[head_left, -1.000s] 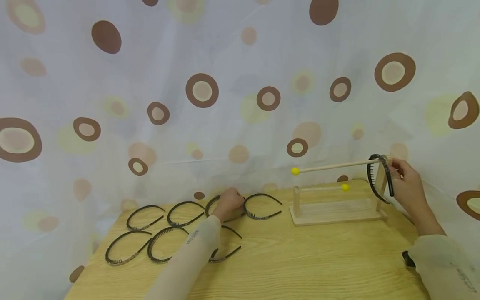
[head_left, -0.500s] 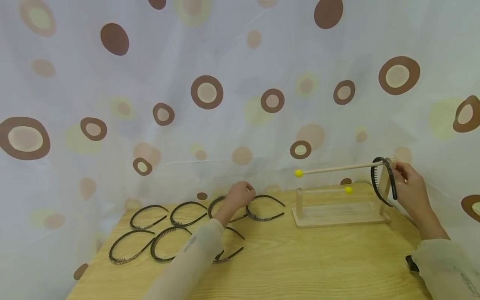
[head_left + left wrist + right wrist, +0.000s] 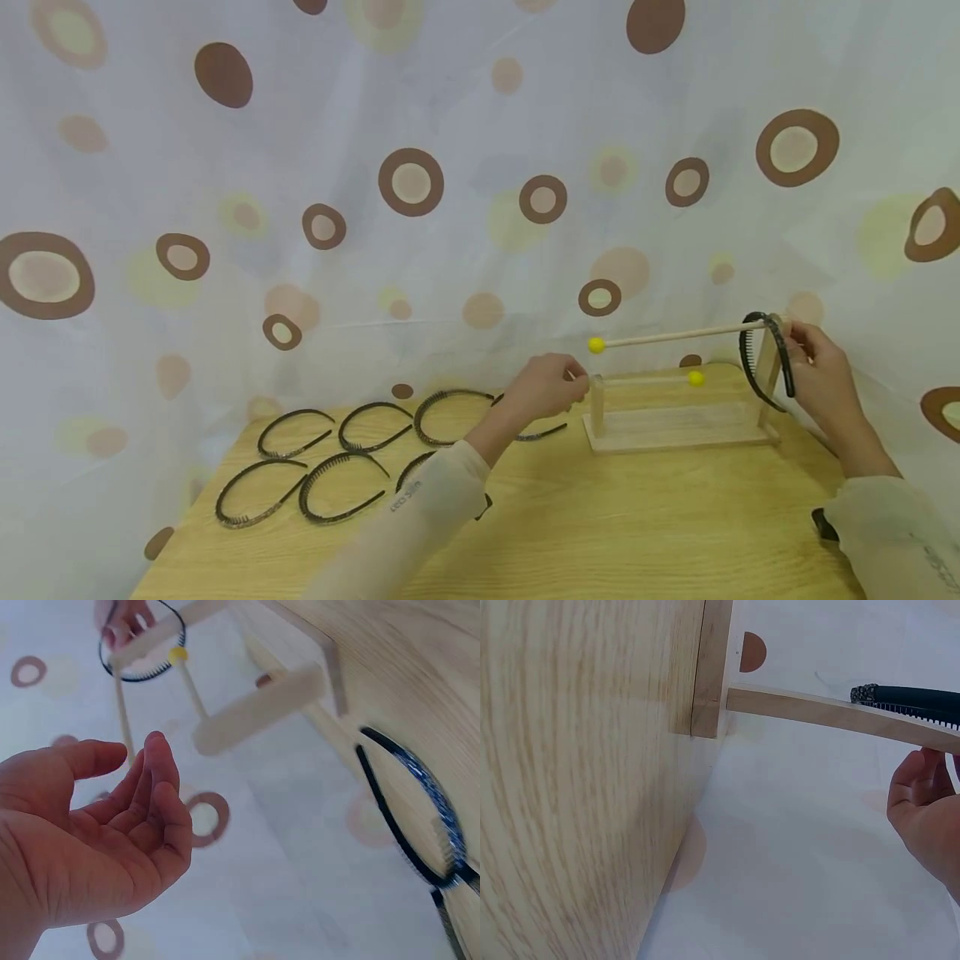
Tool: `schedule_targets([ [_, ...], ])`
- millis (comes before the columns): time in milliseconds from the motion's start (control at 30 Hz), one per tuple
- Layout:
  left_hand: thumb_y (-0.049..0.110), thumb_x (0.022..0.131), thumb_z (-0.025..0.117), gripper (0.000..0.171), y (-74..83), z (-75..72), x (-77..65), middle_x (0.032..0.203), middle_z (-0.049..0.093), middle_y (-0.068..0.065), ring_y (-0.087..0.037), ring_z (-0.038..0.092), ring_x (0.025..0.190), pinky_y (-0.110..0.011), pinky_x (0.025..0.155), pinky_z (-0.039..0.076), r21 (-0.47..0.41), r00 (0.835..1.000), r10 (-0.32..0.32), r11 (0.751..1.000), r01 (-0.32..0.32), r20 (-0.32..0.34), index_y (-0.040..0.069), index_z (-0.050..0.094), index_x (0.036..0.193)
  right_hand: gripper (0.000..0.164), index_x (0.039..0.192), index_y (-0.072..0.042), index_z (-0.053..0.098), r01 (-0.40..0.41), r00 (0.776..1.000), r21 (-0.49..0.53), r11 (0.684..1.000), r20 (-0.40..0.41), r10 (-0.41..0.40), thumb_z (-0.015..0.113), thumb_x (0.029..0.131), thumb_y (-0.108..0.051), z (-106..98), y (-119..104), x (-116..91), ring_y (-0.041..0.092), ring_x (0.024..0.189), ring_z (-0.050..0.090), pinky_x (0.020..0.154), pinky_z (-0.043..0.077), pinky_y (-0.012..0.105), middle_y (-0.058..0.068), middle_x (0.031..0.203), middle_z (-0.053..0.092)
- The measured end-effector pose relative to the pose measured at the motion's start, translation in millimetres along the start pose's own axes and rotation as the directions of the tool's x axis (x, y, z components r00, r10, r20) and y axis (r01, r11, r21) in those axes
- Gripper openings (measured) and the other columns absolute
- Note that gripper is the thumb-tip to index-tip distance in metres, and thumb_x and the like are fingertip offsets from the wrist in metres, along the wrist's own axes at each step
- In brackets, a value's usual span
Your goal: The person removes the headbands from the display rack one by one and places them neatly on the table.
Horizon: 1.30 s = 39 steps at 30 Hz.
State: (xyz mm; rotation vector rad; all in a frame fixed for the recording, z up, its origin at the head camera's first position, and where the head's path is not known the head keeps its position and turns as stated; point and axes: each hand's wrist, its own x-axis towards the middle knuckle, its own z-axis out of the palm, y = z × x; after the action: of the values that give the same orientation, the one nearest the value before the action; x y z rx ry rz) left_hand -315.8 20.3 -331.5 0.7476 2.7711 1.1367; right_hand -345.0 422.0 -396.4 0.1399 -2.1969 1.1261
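Observation:
In the head view my left hand is in the air beside the short left post of a wooden display stand. Its fingers are loosely bent, and the left wrist view shows nothing between them and the thumb. At the stand's right end, my right hand grips the top of the tall post, though the thumb's contact is partly hidden. A black toothed headband hangs on the upper rod close to that post. The right wrist view shows fingers against the post, below the headband.
Several black headbands lie in two rows on the left of the wooden table. My left forearm covers part of some. Yellow balls cap the upper rod and the lower rod. A spotted curtain hangs behind.
My left hand has moved right from above the back row of headbands to the stand's left post, holding nothing. My right hand stays at the tall post; the hung headband has not visibly moved.

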Motion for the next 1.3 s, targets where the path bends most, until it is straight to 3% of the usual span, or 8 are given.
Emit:
schedule_targets([
  [433, 0.024, 0.104, 0.055, 0.017, 49.0, 51.4, 33.1, 0.079, 0.065, 0.014, -0.005, 0.062, 0.068, -0.022, 0.058, 0.049, 0.012, 0.991, 0.132, 0.991, -0.133, 0.03, 0.016, 0.07, 0.107, 0.04, 0.136, 0.009, 0.051, 0.0, 1.0, 0.019, 1.0, -0.019, 0.0, 0.044, 0.11, -0.02, -3.5, 4.4, 0.4, -0.009, 0.102, 0.046, 0.083, 0.036, 0.01, -0.019, 0.108, 0.05],
  [533, 0.027, 0.105, 0.055, 0.019, 57.3, 63.8, 44.1, 0.082, 0.064, 0.015, -0.003, 0.06, 0.07, -0.021, 0.06, 0.048, 0.047, 0.987, 0.155, 0.987, -0.156, 0.031, 0.017, 0.07, 0.11, 0.037, 0.134, 0.009, 0.052, -0.001, 1.0, 0.07, 0.998, -0.021, 0.002, 0.045, 0.109, -0.017, -3.7, 5.0, 1.3, -0.008, 0.103, 0.049, 0.081, 0.042, 0.008, -0.021, 0.108, 0.051],
  [667, 0.031, 0.106, 0.054, 0.023, 72.5, 79.8, 62.8, 0.085, 0.064, 0.017, 0.001, 0.058, 0.075, -0.017, 0.064, 0.046, 0.049, 0.981, 0.194, 0.98, -0.193, -0.009, 0.018, 0.071, 0.112, 0.023, 0.126, -0.005, 0.06, -0.004, 1.0, 0.215, 0.977, -0.001, 0.004, 0.046, 0.108, -0.011, -4.4, 7.3, 3.0, -0.003, 0.092, 0.057, 0.07, 0.049, 0.01, -0.02, 0.105, 0.056],
  [800, 0.03, 0.106, 0.052, 0.024, 91.0, 100.1, 81.6, 0.084, 0.066, 0.015, 0.001, 0.059, 0.073, -0.017, 0.062, 0.047, -0.099, 0.987, 0.152, 0.983, -0.156, -0.05, 0.018, 0.071, 0.114, 0.023, 0.12, -0.02, 0.062, -0.019, 0.999, 0.315, 0.949, 0.031, 0.01, 0.047, 0.108, -0.007, -6.3, 9.8, 1.4, 0.002, 0.085, 0.059, 0.069, 0.051, 0.013, -0.013, 0.104, 0.061],
  [933, 0.035, 0.106, 0.055, 0.022, 115.0, 130.7, 97.1, 0.075, 0.067, 0.013, -0.001, 0.061, 0.064, -0.021, 0.057, 0.047, -0.236, 0.994, 0.033, 0.97, -0.058, -0.108, 0.02, 0.071, 0.108, 0.024, 0.118, -0.021, 0.063, -0.028, 0.999, 0.348, 0.937, 0.027, 0.02, 0.049, 0.107, -0.005, -10.7, 11.0, -2.2, 0.002, 0.085, 0.059, 0.069, 0.051, 0.013, -0.013, 0.102, 0.063],
  [1033, 0.04, 0.104, 0.057, 0.023, 128.4, 149.2, 105.5, 0.068, 0.064, 0.015, -0.001, 0.061, 0.059, -0.022, 0.063, 0.049, -0.287, 0.982, -0.034, 0.958, -0.021, -0.185, 0.022, 0.071, 0.102, 0.024, 0.117, -0.021, 0.064, -0.029, 1.0, 0.378, 0.925, 0.02, 0.023, 0.051, 0.106, -0.005, -11.5, 10.8, -3.0, 0.002, 0.086, 0.06, 0.069, 0.051, 0.013, -0.014, 0.102, 0.064],
  [1133, 0.043, 0.103, 0.057, 0.028, 135.4, 160.6, 112.1, 0.066, 0.063, 0.015, -0.001, 0.06, 0.056, -0.022, 0.062, 0.051, -0.316, 0.97, -0.033, 0.948, -0.046, -0.24, 0.02, 0.073, 0.103, 0.021, 0.119, -0.017, 0.065, -0.03, 0.999, 0.4, 0.916, 0.024, 0.022, 0.053, 0.106, -0.006, -12.8, 10.7, -2.1, 0.003, 0.087, 0.06, 0.069, 0.051, 0.014, -0.015, 0.102, 0.065],
  [1300, 0.049, 0.104, 0.054, 0.039, 140.4, 170.4, 118.8, 0.07, 0.063, 0.013, -0.003, 0.059, 0.055, -0.023, 0.048, 0.048, -0.357, 0.96, -0.011, 0.93, -0.093, -0.279, 0.016, 0.074, 0.109, 0.024, 0.128, -0.011, 0.063, -0.057, 0.997, 0.324, 0.945, 0.066, 0.037, 0.054, 0.107, -0.017, -15.1, 12.6, -0.9, 0.004, 0.09, 0.059, 0.072, 0.051, 0.017, -0.018, 0.106, 0.064],
])
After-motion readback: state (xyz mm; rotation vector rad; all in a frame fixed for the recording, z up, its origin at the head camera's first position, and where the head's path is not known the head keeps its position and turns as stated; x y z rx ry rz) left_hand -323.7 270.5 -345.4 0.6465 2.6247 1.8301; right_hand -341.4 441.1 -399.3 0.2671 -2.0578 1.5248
